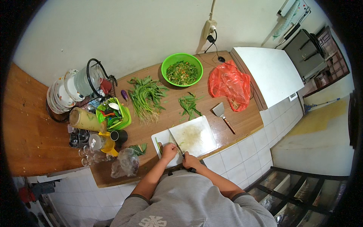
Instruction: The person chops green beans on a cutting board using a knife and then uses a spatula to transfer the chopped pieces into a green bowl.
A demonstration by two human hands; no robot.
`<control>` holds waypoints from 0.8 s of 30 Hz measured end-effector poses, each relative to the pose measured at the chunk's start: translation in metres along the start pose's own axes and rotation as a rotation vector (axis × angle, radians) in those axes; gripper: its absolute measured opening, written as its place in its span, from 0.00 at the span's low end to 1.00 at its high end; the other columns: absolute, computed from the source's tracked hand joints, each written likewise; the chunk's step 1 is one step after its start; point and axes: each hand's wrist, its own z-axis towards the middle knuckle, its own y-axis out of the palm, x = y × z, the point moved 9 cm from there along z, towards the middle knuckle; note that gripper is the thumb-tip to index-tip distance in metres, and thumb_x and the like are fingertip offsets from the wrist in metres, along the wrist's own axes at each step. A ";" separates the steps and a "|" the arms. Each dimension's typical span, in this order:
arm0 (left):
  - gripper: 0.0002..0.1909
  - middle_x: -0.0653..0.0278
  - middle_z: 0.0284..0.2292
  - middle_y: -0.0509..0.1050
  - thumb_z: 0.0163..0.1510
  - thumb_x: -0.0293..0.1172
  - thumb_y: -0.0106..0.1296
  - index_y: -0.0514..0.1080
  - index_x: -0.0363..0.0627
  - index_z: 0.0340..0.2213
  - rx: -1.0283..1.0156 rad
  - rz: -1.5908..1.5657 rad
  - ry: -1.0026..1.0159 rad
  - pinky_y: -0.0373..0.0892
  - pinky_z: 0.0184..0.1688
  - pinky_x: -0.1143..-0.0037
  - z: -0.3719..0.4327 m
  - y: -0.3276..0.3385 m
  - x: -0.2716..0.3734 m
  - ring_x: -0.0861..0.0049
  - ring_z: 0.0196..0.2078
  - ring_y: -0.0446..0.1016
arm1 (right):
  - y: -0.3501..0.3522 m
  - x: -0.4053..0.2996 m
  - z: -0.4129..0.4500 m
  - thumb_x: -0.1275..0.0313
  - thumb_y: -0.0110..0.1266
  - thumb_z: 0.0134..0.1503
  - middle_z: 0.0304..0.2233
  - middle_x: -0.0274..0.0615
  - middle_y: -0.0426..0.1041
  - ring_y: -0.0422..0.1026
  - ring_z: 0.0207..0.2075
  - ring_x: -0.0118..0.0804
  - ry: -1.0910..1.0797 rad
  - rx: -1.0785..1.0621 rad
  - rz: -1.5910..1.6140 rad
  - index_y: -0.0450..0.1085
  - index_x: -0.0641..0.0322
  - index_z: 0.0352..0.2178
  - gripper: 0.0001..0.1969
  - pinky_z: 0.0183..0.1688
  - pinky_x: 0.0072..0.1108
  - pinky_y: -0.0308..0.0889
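Observation:
My right hand grips the handle of a kitchen knife. Its blade slants up and left across a white cutting board that carries a brownish-green stain. Beside the blade, on its left, my left hand is curled over the board; whether its fingers pinch anything is too small to make out. A thin green stalk lies along the board's left part, next to that hand. Just beyond the board is a small heap of green leaves. Farther left lies a large bunch of leafy greens with roots.
A green bowl of chopped vegetables stands by the wall. To the right are a red plastic bag and a metal spatula. Leftward sit an eggplant, a green utensil basket, a dish rack and a clear plastic bag.

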 end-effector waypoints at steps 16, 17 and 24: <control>0.08 0.51 0.25 0.79 0.52 0.29 0.53 0.77 0.38 0.30 0.107 0.016 -0.012 0.74 0.33 0.69 -0.004 -0.002 -0.003 0.64 0.28 0.80 | -0.041 0.010 -0.019 0.64 0.47 0.59 0.28 0.66 0.75 0.76 0.33 0.65 0.015 0.148 -0.027 0.59 0.69 0.40 0.17 0.38 0.48 0.70; 0.08 0.50 0.26 0.79 0.51 0.30 0.54 0.77 0.39 0.31 0.132 0.032 -0.016 0.74 0.34 0.68 -0.003 -0.004 -0.006 0.63 0.30 0.80 | -0.039 0.010 -0.019 0.64 0.46 0.59 0.29 0.67 0.75 0.76 0.33 0.66 0.043 0.108 -0.052 0.59 0.70 0.40 0.17 0.39 0.48 0.69; 0.08 0.52 0.29 0.79 0.52 0.33 0.57 0.77 0.42 0.30 0.115 0.195 0.032 0.74 0.36 0.67 -0.005 -0.003 0.045 0.60 0.33 0.80 | -0.026 0.021 -0.021 0.65 0.44 0.60 0.30 0.68 0.75 0.75 0.34 0.67 0.071 0.123 -0.012 0.59 0.71 0.40 0.16 0.40 0.49 0.69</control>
